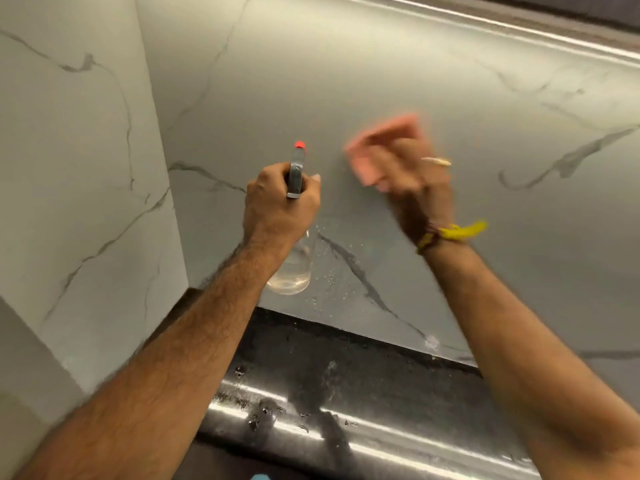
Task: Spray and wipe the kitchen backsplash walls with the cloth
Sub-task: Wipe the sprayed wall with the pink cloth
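Head view: cloth [382,140] under right hand [412,178], on backsplash [381,64].

Against the backsplash wall [381,74], the spray bottle [294,265] lies left of the cloth [381,140]; the countertop [346,368] lies below.

Home kitchen: marble-veined backsplash [381,64] above wet black countertop [346,368].

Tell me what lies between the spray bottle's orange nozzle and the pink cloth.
In the head view, only bare marble-patterned backsplash lies between the orange nozzle of the spray bottle and the pink cloth; the droplets sit lower down.
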